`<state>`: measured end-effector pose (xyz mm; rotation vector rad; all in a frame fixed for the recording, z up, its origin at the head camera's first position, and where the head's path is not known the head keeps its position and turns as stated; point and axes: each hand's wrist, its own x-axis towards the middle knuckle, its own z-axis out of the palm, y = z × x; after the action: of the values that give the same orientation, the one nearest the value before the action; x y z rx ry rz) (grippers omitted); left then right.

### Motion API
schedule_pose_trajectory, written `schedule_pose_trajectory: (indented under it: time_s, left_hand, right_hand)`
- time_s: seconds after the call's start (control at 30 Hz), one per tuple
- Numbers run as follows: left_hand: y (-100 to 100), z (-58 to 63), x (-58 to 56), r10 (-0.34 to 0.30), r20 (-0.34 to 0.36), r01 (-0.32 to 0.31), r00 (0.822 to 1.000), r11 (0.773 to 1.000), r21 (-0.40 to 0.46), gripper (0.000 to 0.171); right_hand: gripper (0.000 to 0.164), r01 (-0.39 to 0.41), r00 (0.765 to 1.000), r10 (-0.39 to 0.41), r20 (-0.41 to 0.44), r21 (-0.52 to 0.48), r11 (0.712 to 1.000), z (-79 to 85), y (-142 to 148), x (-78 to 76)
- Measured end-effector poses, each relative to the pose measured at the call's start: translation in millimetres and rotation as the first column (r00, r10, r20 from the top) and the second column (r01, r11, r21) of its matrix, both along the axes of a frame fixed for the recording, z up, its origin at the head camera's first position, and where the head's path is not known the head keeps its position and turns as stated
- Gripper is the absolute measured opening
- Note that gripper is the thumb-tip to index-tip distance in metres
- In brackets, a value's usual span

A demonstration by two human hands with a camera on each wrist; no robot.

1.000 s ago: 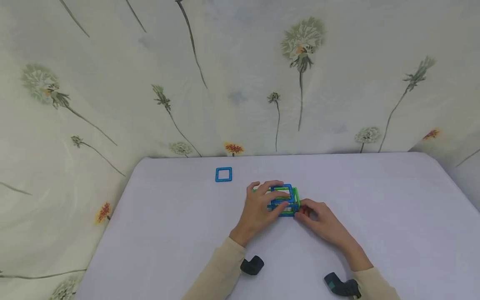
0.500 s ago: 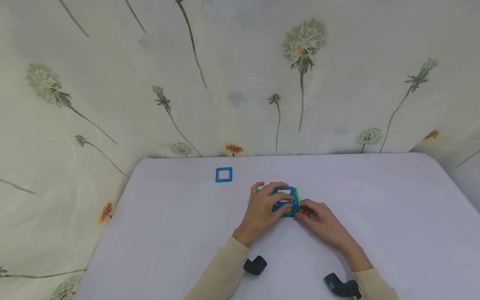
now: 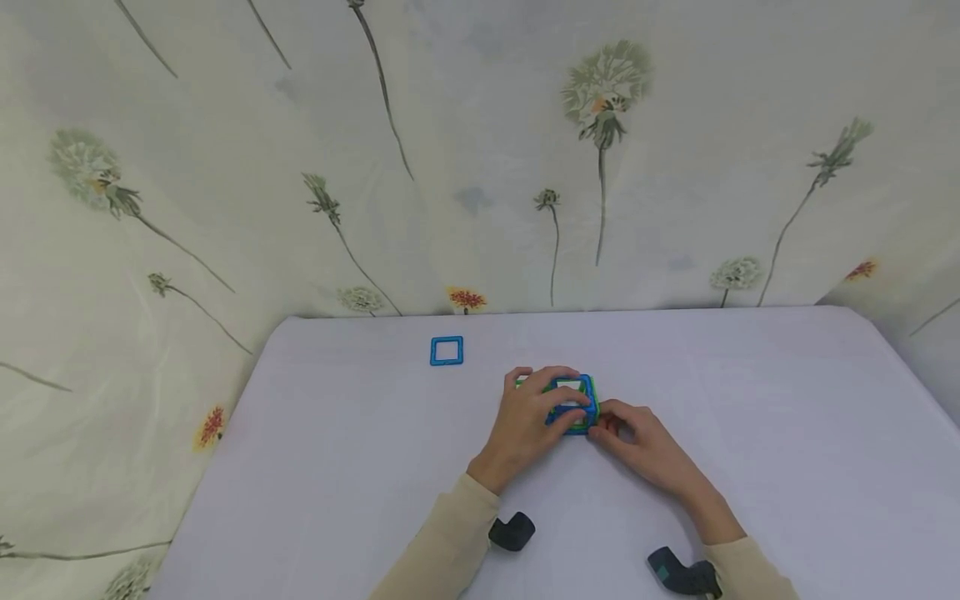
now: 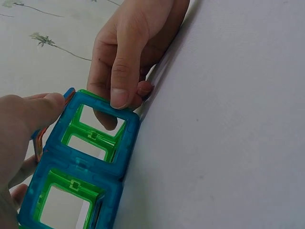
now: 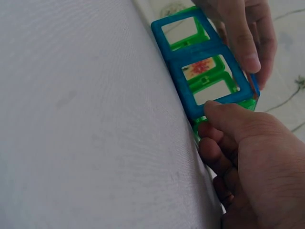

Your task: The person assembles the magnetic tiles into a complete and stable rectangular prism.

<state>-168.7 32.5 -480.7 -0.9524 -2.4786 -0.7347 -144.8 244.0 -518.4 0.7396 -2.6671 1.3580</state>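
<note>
A box-shaped structure of blue and green magnetic tiles [image 4: 125, 148] stands on the table, its two blue squares side by side in front. Over its top, my left hand [image 3: 519, 423] holds a blue square magnetic tile [image 3: 588, 388], thumb at the front edge and fingers reaching across. This tile shows edge-on in the right wrist view, at the structure's top right end. My right hand [image 3: 647, 443] pinches the structure's right end, thumb on the front blue frame [image 5: 193, 53]. The left hand hides the structure's left part in the head view.
A loose blue square tile [image 3: 432, 351] lies flat toward the back of the white-covered table [image 3: 337, 433], left of the hands. Behind the table hangs a flower-printed cloth [image 3: 480, 150]. Black wrist devices [image 3: 513, 532] sit at both sleeves.
My left hand has moved slightly right and lowered the blue tile it holds onto the structure's top. The right hand has stayed at the right end.
</note>
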Motion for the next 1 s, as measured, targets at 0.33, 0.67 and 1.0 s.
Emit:
schedule_pose_trajectory:
  time_s: [0.33, 0.67, 1.0]
  left_hand:
    - [0.5, -1.7, -0.3, -0.006, 0.020, 0.007, 1.000, 1.000, -0.022, 0.018]
    - [-0.7, -0.4, 0.8, -0.018, 0.024, 0.018, 1.000, 0.999, -0.029, 0.021]
    - [-1.2, 1.7, 1.8, -0.019, 0.054, 0.022, 0.998, 0.998, -0.052, 0.026]
  right_hand:
    - [0.013, 0.017, 1.000, -0.017, -0.008, 0.003, 1.000, 31.8, -14.7, 13.0]
    - [0.013, 0.022, 1.000, -0.022, -0.020, 0.002, 1.000, 30.5, -15.1, 14.2]
    - [0.014, 0.028, 0.999, -0.028, -0.039, -0.003, 1.000, 28.3, -15.4, 14.4]
